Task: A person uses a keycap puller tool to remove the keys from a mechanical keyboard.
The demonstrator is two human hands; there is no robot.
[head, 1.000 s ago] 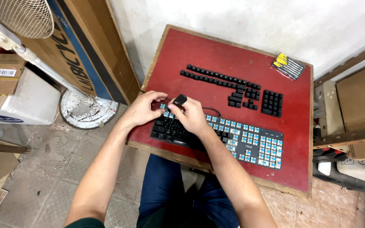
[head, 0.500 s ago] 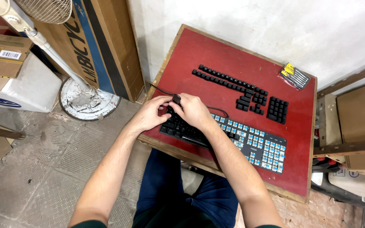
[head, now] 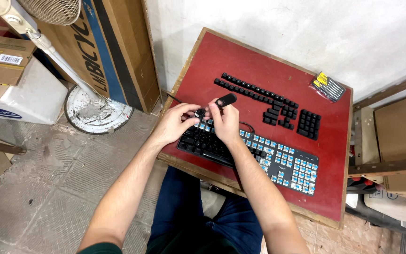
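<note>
- The right hand (head: 224,123) has lifted its black puller tool (head: 225,99) off the keyboard (head: 259,153).
- The left hand (head: 175,123) now pinches a small keycap (head: 199,113) there.

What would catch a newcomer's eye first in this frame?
The red table top against the white wall stands out, with a half-stripped keyboard at its near edge, blue switches bared on its right side. Over the keyboard's left end, the left hand and right hand meet, the right holding a small black tool. Removed black keycaps lie in rows behind.
</note>
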